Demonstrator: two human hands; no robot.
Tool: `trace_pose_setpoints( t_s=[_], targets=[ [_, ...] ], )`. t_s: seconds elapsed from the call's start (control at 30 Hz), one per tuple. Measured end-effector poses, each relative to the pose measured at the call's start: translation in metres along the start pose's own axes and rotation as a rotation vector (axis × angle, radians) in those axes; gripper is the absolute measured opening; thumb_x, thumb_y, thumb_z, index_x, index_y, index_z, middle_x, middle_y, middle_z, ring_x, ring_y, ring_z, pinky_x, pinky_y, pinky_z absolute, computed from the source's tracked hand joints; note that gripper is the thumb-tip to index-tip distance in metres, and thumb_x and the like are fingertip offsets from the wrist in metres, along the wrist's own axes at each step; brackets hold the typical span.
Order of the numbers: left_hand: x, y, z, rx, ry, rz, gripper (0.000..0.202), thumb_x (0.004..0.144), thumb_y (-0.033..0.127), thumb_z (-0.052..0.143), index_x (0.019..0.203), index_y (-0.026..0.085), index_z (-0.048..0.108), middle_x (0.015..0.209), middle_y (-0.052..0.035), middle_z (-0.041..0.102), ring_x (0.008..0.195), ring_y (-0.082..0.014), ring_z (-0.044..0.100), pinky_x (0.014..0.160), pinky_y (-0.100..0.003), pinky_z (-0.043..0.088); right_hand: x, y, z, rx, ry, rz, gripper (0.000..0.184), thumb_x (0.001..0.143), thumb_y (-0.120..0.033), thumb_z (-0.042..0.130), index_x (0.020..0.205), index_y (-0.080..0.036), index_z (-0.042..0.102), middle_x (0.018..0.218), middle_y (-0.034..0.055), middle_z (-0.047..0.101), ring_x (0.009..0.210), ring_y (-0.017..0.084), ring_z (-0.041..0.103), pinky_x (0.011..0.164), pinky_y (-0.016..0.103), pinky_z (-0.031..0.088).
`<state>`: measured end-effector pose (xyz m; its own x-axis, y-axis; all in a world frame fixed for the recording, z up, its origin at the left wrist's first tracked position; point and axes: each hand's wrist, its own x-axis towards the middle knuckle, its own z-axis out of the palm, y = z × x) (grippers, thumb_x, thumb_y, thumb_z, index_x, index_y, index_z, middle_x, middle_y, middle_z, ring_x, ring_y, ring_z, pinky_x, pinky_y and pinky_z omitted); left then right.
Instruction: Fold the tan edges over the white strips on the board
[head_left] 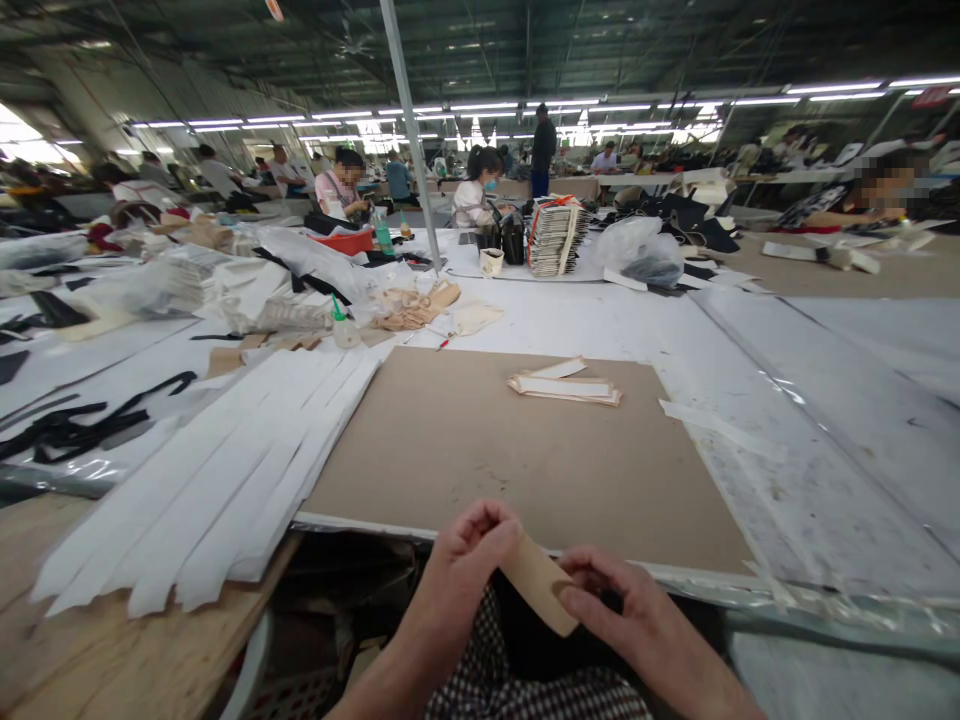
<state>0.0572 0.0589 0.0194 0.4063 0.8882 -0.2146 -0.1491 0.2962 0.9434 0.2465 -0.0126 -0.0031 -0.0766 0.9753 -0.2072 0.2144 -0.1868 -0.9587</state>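
The left hand (pixel 472 555) is clamped on the upper end of a tan strip (pixel 538 585), thumb against bent fingers, so that end of the strip is covered and its full length cannot be read. The right hand (pixel 619 600) is at the strip's right edge, thumb and forefinger by it; the other fingers curl mostly out of sight, and whether they close on the strip from behind cannot be told. The strip slants down to the right between the two hands, just off the near edge of the counter (pixel 750 385), above a lap in checked cloth (pixel 480 665). Both forearms are cut off by the bottom of the view. On the counter lies a brown board (pixel 450 450), with a small pile of pale strips with tan edges (pixel 566 387) towards its far side; they overlap, so their number is unclear. Left of the board, long white strips (pixel 225 460) fan out, partly covering one another. Under the counter it is dark, and only part of a perforated basket (pixel 281 695) shows at the lower edge. Farther off, a clear plastic bag (pixel 637 250) blurs its contents, and the distant co-workers (pixel 472 195) are small, partly hidden behind heaped materials.
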Motion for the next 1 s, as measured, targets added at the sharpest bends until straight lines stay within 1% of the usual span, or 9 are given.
trace_pose_setpoints(
  t_s=[0.07,0.13,0.2,0.27,0.37,0.43,0.53,0.77,1.0],
  targets=[
    [0.006,-0.001,-0.008,-0.183,0.051,-0.07,0.019,0.086,0.034,0.065,0.083,0.017,0.061,0.08,0.0008,0.059,0.073,-0.011,0.055,0.067,-0.02,0.047,-0.002,0.01,-0.017,0.025,-0.067,0.069,0.021,0.085,-0.04,0.063,0.091,-0.023,0.072,0.082,-0.0009,0.069,0.076,0.018,0.06,0.066,0.024,0.044],
    [0.01,-0.002,-0.017,-0.282,0.117,-0.098,0.018,0.083,0.032,0.07,0.087,0.016,0.063,0.093,-0.0028,0.064,0.082,-0.013,0.059,0.074,-0.022,0.051,-0.005,0.021,-0.03,0.044,-0.029,0.103,0.021,0.083,-0.04,0.065,0.089,-0.022,0.072,0.078,-0.0017,0.067,0.07,0.015,0.057,0.06,0.023,0.041],
    [0.014,-0.005,-0.024,-0.328,0.198,-0.113,0.018,0.079,0.027,0.075,0.088,0.015,0.065,0.096,-0.0048,0.066,0.085,-0.0147,0.062,0.077,-0.024,0.054,-0.008,0.028,-0.037,0.075,0.096,0.103,0.021,0.081,-0.041,0.068,0.089,-0.021,0.071,0.074,-0.0026,0.064,0.067,0.014,0.054,0.057,0.022,0.04],
    [0.018,-0.01,-0.029,-0.351,0.27,-0.122,0.016,0.076,0.021,0.076,0.086,0.014,0.065,0.089,-0.0042,0.067,0.081,-0.0152,0.064,0.073,-0.024,0.057,-0.01,0.031,-0.034,0.173,0.298,0.073,0.025,0.077,-0.041,0.073,0.091,-0.021,0.07,0.076,-0.0026,0.065,0.069,0.014,0.056,0.06,0.022,0.043],
    [0.025,-0.019,-0.032,-0.357,0.363,-0.122,0.01,0.077,0.015,0.073,0.083,0.013,0.065,0.081,-0.0034,0.066,0.073,-0.0145,0.065,0.066,-0.023,0.058,-0.008,0.027,-0.022,0.441,0.566,0.024,0.045,0.068,-0.04,0.082,0.106,-0.022,0.066,0.092,0.0009,0.069,0.082,0.018,0.063,0.07,0.026,0.05],
    [0.03,-0.025,-0.033,-0.351,0.404,-0.118,0.006,0.078,0.013,0.071,0.082,0.013,0.066,0.081,-0.0038,0.067,0.071,-0.0148,0.065,0.063,-0.022,0.059,-0.006,0.023,-0.013,0.588,0.662,-0.011,0.055,0.065,-0.039,0.085,0.112,-0.021,0.063,0.1,0.0045,0.07,0.086,0.02,0.065,0.072,0.028,0.052],
    [0.037,-0.029,-0.035,-0.337,0.424,-0.105,0.004,0.082,0.011,0.066,0.084,0.014,0.066,0.085,-0.0032,0.067,0.072,-0.0144,0.066,0.06,-0.022,0.06,-0.005,0.019,-0.006,0.712,0.757,-0.063,0.061,0.064,-0.039,0.086,0.116,-0.02,0.06,0.103,0.0084,0.072,0.087,0.021,0.067,0.072,0.03,0.054],
    [0.045,-0.025,-0.033,-0.314,0.467,-0.097,0.014,0.089,0.009,0.055,0.084,0.016,0.066,0.087,-0.0013,0.066,0.073,-0.0122,0.065,0.058,-0.019,0.059,-0.005,0.027,-0.015,0.742,0.765,-0.038,0.057,0.065,-0.046,0.085,0.112,-0.02,0.067,0.107,0.0105,0.074,0.102,0.026,0.067,0.091,0.037,0.051],
    [0.049,-0.026,-0.029,-0.306,0.476,-0.094,0.008,0.086,0.011,0.059,0.085,0.015,0.066,0.088,-0.0012,0.066,0.075,-0.0127,0.066,0.061,-0.021,0.06,-0.003,0.029,-0.024,0.699,0.753,0.007,0.051,0.071,-0.053,0.079,0.111,-0.021,0.07,0.106,0.0085,0.074,0.101,0.026,0.066,0.089,0.036,0.051]
  ],
)
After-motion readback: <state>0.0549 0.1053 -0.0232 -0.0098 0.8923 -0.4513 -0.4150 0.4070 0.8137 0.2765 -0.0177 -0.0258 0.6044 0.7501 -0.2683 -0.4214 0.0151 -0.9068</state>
